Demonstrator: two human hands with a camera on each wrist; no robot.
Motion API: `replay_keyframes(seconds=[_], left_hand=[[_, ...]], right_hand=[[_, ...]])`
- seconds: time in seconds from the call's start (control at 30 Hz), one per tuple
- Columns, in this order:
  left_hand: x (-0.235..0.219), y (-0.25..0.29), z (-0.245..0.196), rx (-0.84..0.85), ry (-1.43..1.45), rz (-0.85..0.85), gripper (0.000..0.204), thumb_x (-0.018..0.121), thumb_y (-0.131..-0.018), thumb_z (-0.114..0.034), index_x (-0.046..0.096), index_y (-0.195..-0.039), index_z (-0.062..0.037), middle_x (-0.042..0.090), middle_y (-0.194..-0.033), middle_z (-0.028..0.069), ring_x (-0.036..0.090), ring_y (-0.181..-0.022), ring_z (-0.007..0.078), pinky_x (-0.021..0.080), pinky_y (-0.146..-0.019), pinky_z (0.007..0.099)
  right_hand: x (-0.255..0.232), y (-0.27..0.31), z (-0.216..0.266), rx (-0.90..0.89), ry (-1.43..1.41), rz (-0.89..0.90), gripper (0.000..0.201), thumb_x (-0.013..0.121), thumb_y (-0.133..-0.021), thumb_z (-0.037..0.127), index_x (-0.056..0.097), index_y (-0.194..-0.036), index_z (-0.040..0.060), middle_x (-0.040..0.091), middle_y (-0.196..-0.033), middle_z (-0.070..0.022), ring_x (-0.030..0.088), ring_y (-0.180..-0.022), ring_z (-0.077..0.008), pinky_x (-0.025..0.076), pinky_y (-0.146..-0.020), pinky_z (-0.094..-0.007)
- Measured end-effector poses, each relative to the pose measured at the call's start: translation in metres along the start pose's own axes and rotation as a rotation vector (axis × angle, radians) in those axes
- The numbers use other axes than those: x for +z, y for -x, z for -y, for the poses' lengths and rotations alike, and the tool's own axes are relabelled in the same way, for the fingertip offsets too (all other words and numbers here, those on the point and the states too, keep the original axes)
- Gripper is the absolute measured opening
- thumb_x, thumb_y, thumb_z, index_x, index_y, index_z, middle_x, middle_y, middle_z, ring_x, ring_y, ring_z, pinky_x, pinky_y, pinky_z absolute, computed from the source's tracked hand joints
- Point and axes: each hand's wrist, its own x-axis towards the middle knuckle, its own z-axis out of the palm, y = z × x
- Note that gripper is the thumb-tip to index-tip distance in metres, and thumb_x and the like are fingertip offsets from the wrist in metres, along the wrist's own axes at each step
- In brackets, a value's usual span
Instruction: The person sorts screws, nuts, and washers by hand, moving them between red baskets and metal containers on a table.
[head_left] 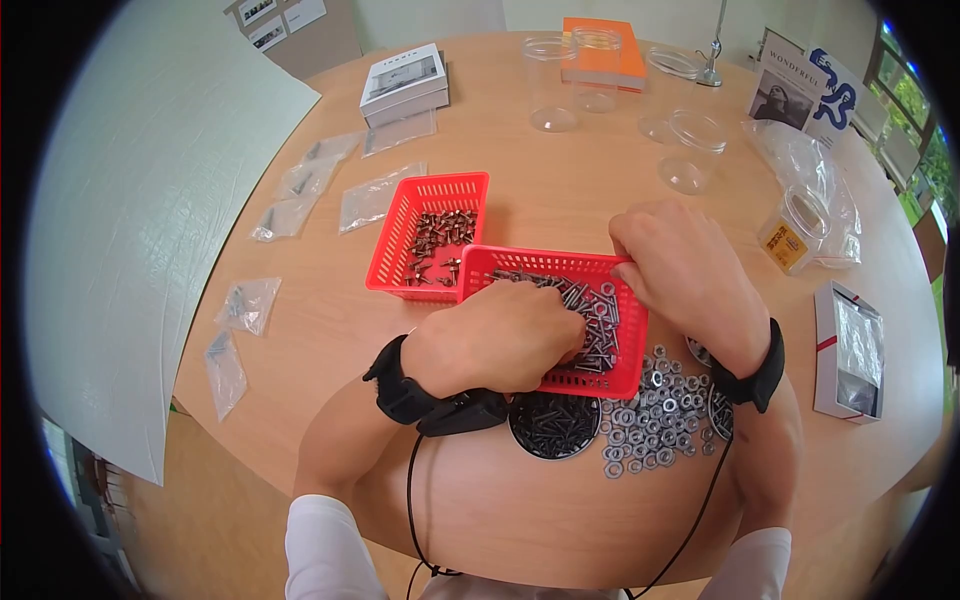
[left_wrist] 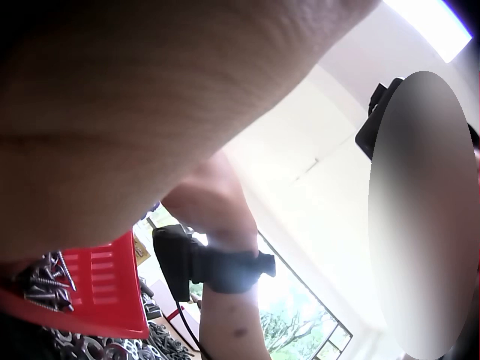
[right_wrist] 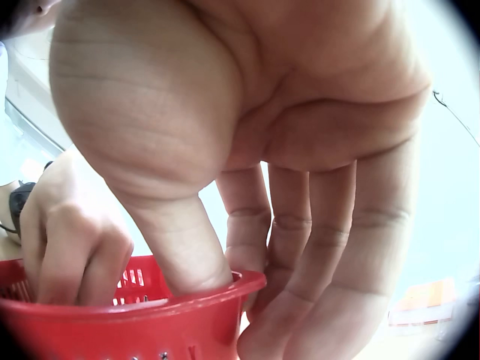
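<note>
Two red baskets stand side by side. The nearer basket [head_left: 630, 375] holds silver screws [head_left: 600, 325]; the other basket [head_left: 388, 250] holds brownish screws [head_left: 440, 232]. My left hand [head_left: 500, 337] reaches down into the nearer basket, its fingertips hidden among the screws. My right hand [head_left: 680, 265] grips that basket's right rim, with the thumb [right_wrist: 187, 247] inside the wall and the fingers [right_wrist: 330, 247] outside, in the right wrist view. In the left wrist view, screws [left_wrist: 51, 281] show in the red basket [left_wrist: 112, 285] under the left hand [left_wrist: 135, 112].
Silver nuts [head_left: 655, 425] lie loose before the basket, beside a round dish of black screws [head_left: 553, 425]. Further dishes sit partly under the right wrist. Clear jars [head_left: 553, 85], books [head_left: 405, 85], plastic bags [head_left: 245, 305] and an open box [head_left: 848, 350] surround them.
</note>
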Motion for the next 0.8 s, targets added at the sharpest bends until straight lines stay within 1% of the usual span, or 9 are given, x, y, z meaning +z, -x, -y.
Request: replay_keyframes(seconds=[0.1, 0.2, 0.3, 0.4, 0.5, 0.6, 0.8], left_hand=[[0.001, -0.001, 0.001, 0.021, 0.000, -0.002, 0.016, 0.063, -0.079, -0.005, 0.074, -0.091, -0.0059, 0.069, -0.081, 0.0165, 0.068, -0.080, 0.0369, 0.053, -0.070, 0.0461], [0.006, -0.001, 0.004, 0.051, 0.006, -0.058, 0.012, 0.063, -0.081, -0.007, 0.072, -0.088, -0.0053, 0.069, -0.079, 0.0168, 0.068, -0.080, 0.0375, 0.053, -0.069, 0.0464], [0.011, -0.003, 0.006, 0.054, -0.023, -0.087, 0.012, 0.062, -0.083, -0.008, 0.073, -0.087, -0.0059, 0.068, -0.078, 0.0172, 0.068, -0.079, 0.0378, 0.053, -0.068, 0.0468], [0.011, -0.003, 0.007, 0.092, -0.004, -0.112, 0.012, 0.062, -0.083, -0.009, 0.073, -0.086, -0.0057, 0.068, -0.076, 0.0174, 0.068, -0.078, 0.0383, 0.053, -0.068, 0.0473], [0.007, -0.004, 0.005, 0.090, 0.011, -0.093, 0.012, 0.061, -0.082, -0.010, 0.072, -0.083, -0.0042, 0.067, -0.074, 0.0176, 0.067, -0.075, 0.0385, 0.052, -0.066, 0.0479], [0.003, -0.004, 0.001, 0.097, 0.017, -0.116, 0.012, 0.061, -0.079, -0.010, 0.070, -0.080, -0.0022, 0.066, -0.071, 0.0182, 0.066, -0.072, 0.0387, 0.051, -0.064, 0.0485], [-0.012, 0.007, -0.009, 0.144, 0.033, -0.106, 0.012, 0.061, -0.072, -0.010, 0.067, -0.075, 0.0000, 0.063, -0.068, 0.0197, 0.064, -0.070, 0.0405, 0.050, -0.063, 0.0487]], right_hand=[[0.000, 0.000, -0.001, -0.001, -0.006, -0.002, 0.014, 0.071, -0.075, 0.008, 0.060, -0.078, -0.0007, 0.063, -0.082, -0.0181, 0.062, -0.086, -0.0404, 0.050, -0.073, -0.0479], [-0.001, 0.000, -0.001, -0.006, 0.009, -0.001, 0.014, 0.071, -0.075, 0.008, 0.060, -0.078, -0.0003, 0.063, -0.082, -0.0176, 0.062, -0.086, -0.0399, 0.050, -0.073, -0.0479], [0.001, 0.001, -0.001, -0.019, 0.020, -0.016, 0.014, 0.072, -0.075, 0.009, 0.061, -0.078, 0.0001, 0.063, -0.082, -0.0170, 0.062, -0.086, -0.0392, 0.050, -0.073, -0.0480], [0.001, 0.001, -0.001, -0.021, 0.034, -0.020, 0.014, 0.072, -0.075, 0.009, 0.061, -0.078, 0.0004, 0.064, -0.083, -0.0165, 0.062, -0.086, -0.0388, 0.050, -0.073, -0.0481], [0.001, 0.001, -0.001, -0.015, 0.042, -0.015, 0.014, 0.072, -0.075, 0.009, 0.061, -0.077, 0.0005, 0.064, -0.082, -0.0164, 0.062, -0.086, -0.0388, 0.050, -0.073, -0.0481], [0.001, 0.000, -0.001, -0.002, 0.045, -0.008, 0.013, 0.071, -0.075, 0.009, 0.061, -0.077, 0.0003, 0.064, -0.082, -0.0165, 0.063, -0.086, -0.0390, 0.050, -0.073, -0.0482], [0.002, -0.001, -0.002, -0.008, 0.039, -0.013, 0.014, 0.072, -0.074, 0.008, 0.061, -0.077, -0.0005, 0.064, -0.081, -0.0171, 0.062, -0.085, -0.0393, 0.050, -0.072, -0.0480]])
